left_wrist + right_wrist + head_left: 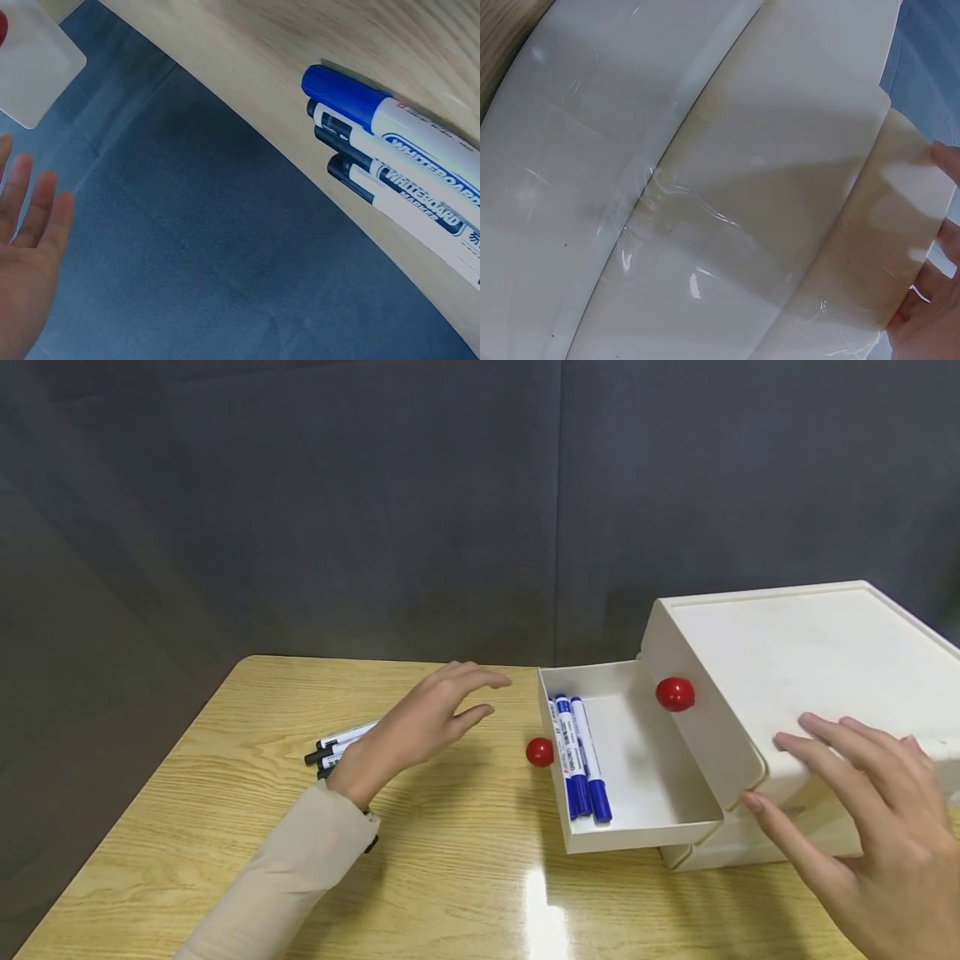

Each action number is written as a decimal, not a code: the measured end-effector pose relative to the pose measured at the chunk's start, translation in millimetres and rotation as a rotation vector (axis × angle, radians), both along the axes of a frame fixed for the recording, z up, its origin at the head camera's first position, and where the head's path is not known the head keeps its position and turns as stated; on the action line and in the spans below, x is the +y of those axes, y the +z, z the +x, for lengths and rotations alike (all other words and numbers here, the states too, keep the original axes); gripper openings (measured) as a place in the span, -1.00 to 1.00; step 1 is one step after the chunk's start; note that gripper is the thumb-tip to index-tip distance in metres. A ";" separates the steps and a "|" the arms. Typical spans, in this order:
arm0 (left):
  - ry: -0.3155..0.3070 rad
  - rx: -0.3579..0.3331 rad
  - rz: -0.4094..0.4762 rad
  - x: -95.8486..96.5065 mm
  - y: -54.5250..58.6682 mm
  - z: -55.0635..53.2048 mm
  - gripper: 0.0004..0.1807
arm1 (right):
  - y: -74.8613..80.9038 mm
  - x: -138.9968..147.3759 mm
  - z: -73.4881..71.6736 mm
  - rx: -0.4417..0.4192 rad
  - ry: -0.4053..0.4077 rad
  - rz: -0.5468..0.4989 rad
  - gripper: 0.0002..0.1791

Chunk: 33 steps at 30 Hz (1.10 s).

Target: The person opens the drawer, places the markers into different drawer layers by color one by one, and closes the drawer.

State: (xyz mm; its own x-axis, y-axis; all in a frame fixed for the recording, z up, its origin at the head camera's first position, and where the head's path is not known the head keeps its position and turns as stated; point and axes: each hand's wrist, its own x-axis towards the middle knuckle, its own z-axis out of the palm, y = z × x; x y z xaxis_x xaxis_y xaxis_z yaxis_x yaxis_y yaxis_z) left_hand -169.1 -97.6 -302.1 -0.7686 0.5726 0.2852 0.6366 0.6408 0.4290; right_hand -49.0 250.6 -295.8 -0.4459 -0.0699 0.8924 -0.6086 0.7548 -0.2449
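Note:
My left hand (427,718) is held over the table with nothing in it, thumb apart from the loosely bent fingers. Beneath its wrist lie several black-capped whiteboard markers (347,743); the left wrist view also has a blue-capped marker (424,127) among them. To the right, a white drawer (652,768) is pulled out and contains several blue-capped markers (587,760) along its front panel. With fingers spread, my right hand (877,827) rests at the edge of the white drawer unit (817,652), fingertips on the top and thumb near the front corner.
One red round knob (540,752) is on the pulled-out drawer's front, another red knob (675,694) on the upper drawer's. The wooden table (465,877) ends at a dark cloth backdrop (360,527).

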 end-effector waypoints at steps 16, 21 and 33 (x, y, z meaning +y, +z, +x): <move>0.043 -0.030 0.028 -18.8 -9.1 4.6 -0.57 | 0.6 -0.9 0.0 0.002 0.006 0.000 -0.26; 0.059 -0.034 0.024 -26.2 -11.6 6.3 -0.59 | 1.2 -0.8 -0.9 0.011 0.008 0.002 -0.25; 0.108 -0.073 0.017 -44.7 -20.0 11.6 -0.59 | 2.0 -1.7 -0.8 0.024 0.009 -0.003 -0.25</move>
State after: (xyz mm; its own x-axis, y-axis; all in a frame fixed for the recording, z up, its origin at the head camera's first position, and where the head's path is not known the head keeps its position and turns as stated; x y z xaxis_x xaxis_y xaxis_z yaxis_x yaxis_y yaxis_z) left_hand -157.5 -142.3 -322.0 -0.8446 0.4809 0.2354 0.5310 0.6959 0.4835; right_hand -49.8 249.0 -293.8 -0.4239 -0.0713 0.9029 -0.6213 0.7482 -0.2326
